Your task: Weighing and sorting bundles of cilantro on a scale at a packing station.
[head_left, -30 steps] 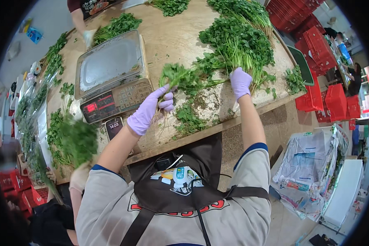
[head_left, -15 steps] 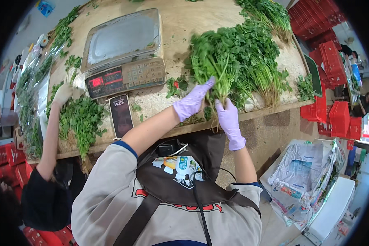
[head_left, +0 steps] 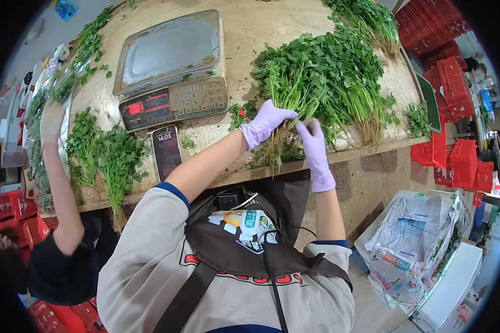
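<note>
On the worktable's near edge, my left hand [head_left: 268, 124], in a thin purple glove, is closed around the stems of leafy green coriander [head_left: 283, 91]. Pale, stringy roots [head_left: 275, 149] hang below its grip. My right hand [head_left: 315, 149], gloved the same way, has its fingers curled together on the stems just beside the left; its fingertips are partly hidden among them. A thick heap of coriander [head_left: 344, 72] lies behind and to the right, leaves away from me and roots toward me. It merges with what I hold.
A scale [head_left: 172, 102] stands left of my hands, a phone [head_left: 166, 151] in front of it. More coriander [head_left: 119, 161] lies at left, near a co-worker's gloved hand [head_left: 51, 122]. Red crates [head_left: 462, 164] and a paper-lined container [head_left: 408, 238] stand at right.
The coriander in my left hand has settled lower, against the heap, its leaves no longer blurred. My right hand's fingers have curled in. The co-worker's hand has moved left.
</note>
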Motion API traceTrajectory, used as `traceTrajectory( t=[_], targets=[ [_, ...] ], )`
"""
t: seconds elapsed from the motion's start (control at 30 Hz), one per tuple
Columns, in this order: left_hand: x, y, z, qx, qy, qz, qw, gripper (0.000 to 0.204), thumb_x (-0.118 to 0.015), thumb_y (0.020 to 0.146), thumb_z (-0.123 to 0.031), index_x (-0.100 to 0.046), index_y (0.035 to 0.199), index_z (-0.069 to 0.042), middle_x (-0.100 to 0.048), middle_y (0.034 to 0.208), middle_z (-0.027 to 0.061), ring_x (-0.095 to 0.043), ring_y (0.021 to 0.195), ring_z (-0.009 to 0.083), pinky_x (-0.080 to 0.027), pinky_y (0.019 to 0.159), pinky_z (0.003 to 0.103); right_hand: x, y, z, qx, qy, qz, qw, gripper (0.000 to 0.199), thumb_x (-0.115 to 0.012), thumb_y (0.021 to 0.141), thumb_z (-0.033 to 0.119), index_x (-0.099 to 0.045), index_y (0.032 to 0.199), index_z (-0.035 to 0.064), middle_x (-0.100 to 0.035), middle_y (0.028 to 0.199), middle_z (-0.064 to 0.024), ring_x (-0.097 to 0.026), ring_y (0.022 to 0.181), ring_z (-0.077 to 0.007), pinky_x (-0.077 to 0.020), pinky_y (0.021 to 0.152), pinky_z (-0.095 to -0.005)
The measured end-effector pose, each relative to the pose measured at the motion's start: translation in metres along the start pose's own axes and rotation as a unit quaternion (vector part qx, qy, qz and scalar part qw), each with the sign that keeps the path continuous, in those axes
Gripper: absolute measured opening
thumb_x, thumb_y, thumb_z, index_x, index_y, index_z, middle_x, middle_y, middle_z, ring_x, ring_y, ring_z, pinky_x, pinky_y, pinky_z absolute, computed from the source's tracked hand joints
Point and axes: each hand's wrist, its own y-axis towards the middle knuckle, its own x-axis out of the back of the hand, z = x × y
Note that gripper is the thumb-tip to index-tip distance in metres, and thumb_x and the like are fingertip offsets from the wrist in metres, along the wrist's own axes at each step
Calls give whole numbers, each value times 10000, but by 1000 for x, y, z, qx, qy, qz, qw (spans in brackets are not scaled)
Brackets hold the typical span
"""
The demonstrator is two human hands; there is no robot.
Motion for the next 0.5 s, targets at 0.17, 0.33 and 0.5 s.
traceTrajectory(
  t=[0.17,0.33,0.5],
  targets=[
    [3,0,-7,16,-34,46,998,222,-701,703,-52,-629,909,-9,-645,774,70,-601,661,128,-492,593,239,0,19,-6,-59,356,-149,921,186,-590,813,28,-464,950,24,-559,753,-78,-552,583,-139,-460,495,-257],
    [1,-20,-57,89,-47,101,990,213,-691,711,-30,-601,900,8,-634,723,92,-583,522,136,-482,452,230,17,31,-13,-237,380,47,893,137,-592,857,191,-511,874,82,-514,619,-25,-410,410,-97,-345,400,-216],
    [44,-36,-153,-51,-17,76,996,417,-647,648,56,-459,1019,19,-572,730,70,-541,572,106,-442,421,211,61,63,-24,-177,366,-39,913,234,-481,922,296,-530,909,67,-629,857,-106,-592,749,-162,-476,654,-282]
  ],
)
